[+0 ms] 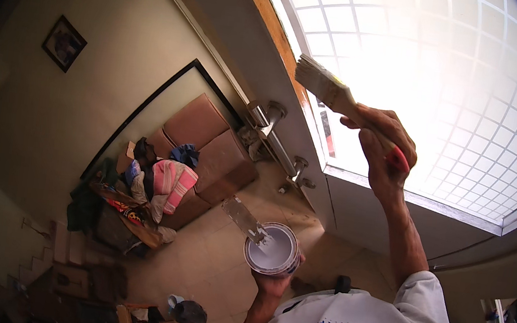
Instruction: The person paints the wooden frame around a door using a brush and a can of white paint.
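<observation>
My right hand (387,153) is raised and closed around the red-tipped handle of a flat paintbrush (335,92). The bristles point up and left, in front of the bare orange-brown wooden strip (277,25) along the edge of a grey door with a glass pane; whether they touch it I cannot tell. Lower down, my left hand (272,284) grips a round can of paint (252,261) from below, its fingers partly hidden. Pale paint shows inside the can. A flat stick or scraper (239,214) stands tilted in it, its lower end smeared with paint.
A metal pull handle (280,150) juts from the door. Bright gridded glass (467,90) fills the upper right. Across the tiled floor, a brown sofa (223,163) carries clothes and a pink striped cloth (172,183). A dark bag-like object (190,313) lies on the floor.
</observation>
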The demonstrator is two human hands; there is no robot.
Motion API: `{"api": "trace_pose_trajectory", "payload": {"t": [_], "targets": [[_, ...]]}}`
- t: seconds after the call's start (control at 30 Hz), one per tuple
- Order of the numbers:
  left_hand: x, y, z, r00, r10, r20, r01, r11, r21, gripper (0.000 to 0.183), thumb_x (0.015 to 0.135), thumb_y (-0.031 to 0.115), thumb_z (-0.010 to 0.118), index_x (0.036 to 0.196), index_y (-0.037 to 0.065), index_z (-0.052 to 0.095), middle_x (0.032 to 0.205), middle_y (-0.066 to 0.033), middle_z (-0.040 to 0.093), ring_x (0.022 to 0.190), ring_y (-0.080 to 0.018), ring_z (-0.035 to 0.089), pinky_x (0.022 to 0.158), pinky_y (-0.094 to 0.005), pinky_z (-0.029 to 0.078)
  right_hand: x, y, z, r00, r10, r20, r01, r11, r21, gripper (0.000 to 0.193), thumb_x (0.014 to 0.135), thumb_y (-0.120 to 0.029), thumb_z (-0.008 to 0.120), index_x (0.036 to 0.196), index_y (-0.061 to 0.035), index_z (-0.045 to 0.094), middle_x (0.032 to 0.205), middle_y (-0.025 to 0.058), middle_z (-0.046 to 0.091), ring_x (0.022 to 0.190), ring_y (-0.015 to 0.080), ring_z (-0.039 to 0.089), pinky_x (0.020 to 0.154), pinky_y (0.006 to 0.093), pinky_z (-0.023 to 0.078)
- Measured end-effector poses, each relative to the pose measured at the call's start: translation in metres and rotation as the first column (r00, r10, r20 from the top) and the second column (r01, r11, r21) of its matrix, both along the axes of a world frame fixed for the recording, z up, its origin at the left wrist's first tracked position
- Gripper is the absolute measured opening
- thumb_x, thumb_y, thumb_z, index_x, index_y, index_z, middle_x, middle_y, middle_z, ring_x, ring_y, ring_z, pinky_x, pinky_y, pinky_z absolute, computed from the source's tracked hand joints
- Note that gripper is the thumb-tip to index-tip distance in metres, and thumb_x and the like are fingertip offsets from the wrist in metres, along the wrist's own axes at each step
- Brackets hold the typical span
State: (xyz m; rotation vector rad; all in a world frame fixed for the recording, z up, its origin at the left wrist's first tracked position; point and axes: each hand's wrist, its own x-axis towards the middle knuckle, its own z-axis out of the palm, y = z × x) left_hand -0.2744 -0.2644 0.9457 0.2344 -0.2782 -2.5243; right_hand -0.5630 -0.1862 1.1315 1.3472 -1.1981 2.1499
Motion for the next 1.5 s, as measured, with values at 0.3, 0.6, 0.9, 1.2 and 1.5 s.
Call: {"api": "trace_pose_trajectory", "payload": {"t": [0.3,0.6,0.9,1.2,1.5], "targets": [[0.008,0.0,-0.01,0.999,0.045,-0.006,-0.045,0.999,0.02,0.072,0.095,0.054,0.056,0.143,0.002,0.046,0.134,-0.0289,0.05,0.126,-0.0461,0.05,0.098,-0.064,0.05,-0.01,-0.022,-0.008,0.993,-0.072,-0.091,0.081,0.992,0.102,0.034,0.09,0.008,0.066,0.123,-0.0045,0.069,0.109,0.0139,0.071,0.1,0.0216,0.073,0.078,0.0307,0.062],[0.012,-0.003,-0.017,0.999,0.04,-0.009,-0.04,0.999,-0.013,0.072,0.095,0.053,0.056,0.144,0.001,0.045,0.135,-0.0318,0.048,0.119,-0.0515,0.055,0.098,-0.0652,0.05,0.003,0.003,-0.015,0.989,-0.106,-0.102,0.126,0.968,0.218,0.033,0.089,0.003,0.071,0.121,-0.0068,0.071,0.101,0.0125,0.073,0.088,0.021,0.074,0.07,0.0317,0.059],[0.013,-0.002,-0.017,0.999,0.039,0.017,-0.039,0.998,0.039,0.068,0.093,0.052,0.06,0.143,0.008,0.048,0.138,-0.0258,0.048,0.132,-0.0447,0.045,0.103,-0.0636,0.045,-0.007,-0.025,0.019,0.979,-0.122,-0.162,0.133,0.989,0.065,0.038,0.087,0.006,0.071,0.123,-0.008,0.07,0.106,0.0123,0.073,0.091,0.0217,0.073,0.072,0.033,0.061],[0.017,-0.005,-0.019,0.997,0.04,0.06,-0.041,0.999,0.02,0.067,0.093,0.054,0.059,0.142,0.009,0.05,0.137,-0.0239,0.05,0.131,-0.0432,0.045,0.101,-0.0637,0.045,0.004,0.001,-0.027,0.984,-0.012,-0.178,0.067,0.949,0.308,0.048,0.083,0.008,0.072,0.127,-0.0106,0.068,0.105,0.0115,0.071,0.09,0.0232,0.073,0.073,0.0353,0.061],[0.018,-0.008,-0.019,0.997,0.023,0.079,-0.021,0.999,-0.031,0.067,0.094,0.056,0.057,0.142,0.009,0.05,0.136,-0.0249,0.05,0.131,-0.0431,0.046,0.1,-0.0639,0.047,0.008,-0.017,-0.011,0.983,-0.093,-0.157,0.124,0.971,0.205,0.047,0.083,0.006,0.074,0.127,-0.0098,0.067,0.108,0.0124,0.071,0.091,0.0246,0.073,0.07,0.0365,0.062]]}}
